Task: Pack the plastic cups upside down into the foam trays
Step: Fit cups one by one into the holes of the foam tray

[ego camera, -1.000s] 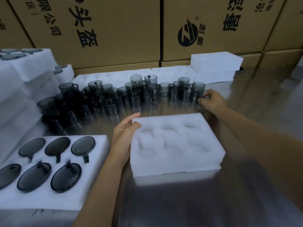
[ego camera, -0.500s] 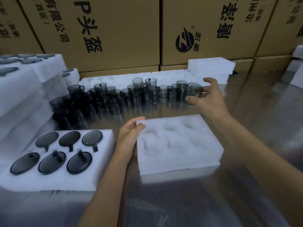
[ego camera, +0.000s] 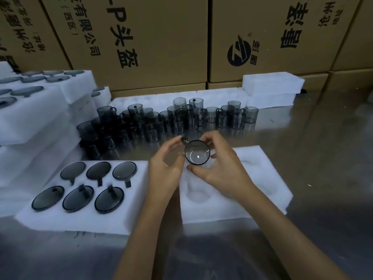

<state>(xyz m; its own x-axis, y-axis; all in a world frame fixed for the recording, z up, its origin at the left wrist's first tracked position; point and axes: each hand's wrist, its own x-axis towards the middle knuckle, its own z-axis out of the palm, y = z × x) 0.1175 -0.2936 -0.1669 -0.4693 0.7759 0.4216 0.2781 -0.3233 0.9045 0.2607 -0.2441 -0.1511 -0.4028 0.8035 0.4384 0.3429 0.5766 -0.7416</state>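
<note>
So the smoky plastic cup (ego camera: 197,155) is up in the air between both hands, circular face toward the camera, handle sticking out at its upper left. The right hand (ego camera: 219,168) has its fingers (ego camera: 214,141) curled around the cup's right side with the thumb underneath. The left hand (ego camera: 165,162) pinches the handle end with its fingers, thumb close to the cup's left rim.

Directly below the fingers sits the empty foam tray (ego camera: 262,178), with soft round pockets, resting on the shiny metal desk (ego camera: 333,148). Left of the left hand is a filled foam tray (ego camera: 80,219) with six cups bottom-up in it. Beyond the fingers there's a whole crowd of loose cups (ego camera: 177,118) standing on the desk. More stacked foam trays (ego camera: 40,118) off to the far left, a foam block (ego camera: 272,83) far right of the crowd, and cardboard boxes (ego camera: 161,37) behind everything.
</note>
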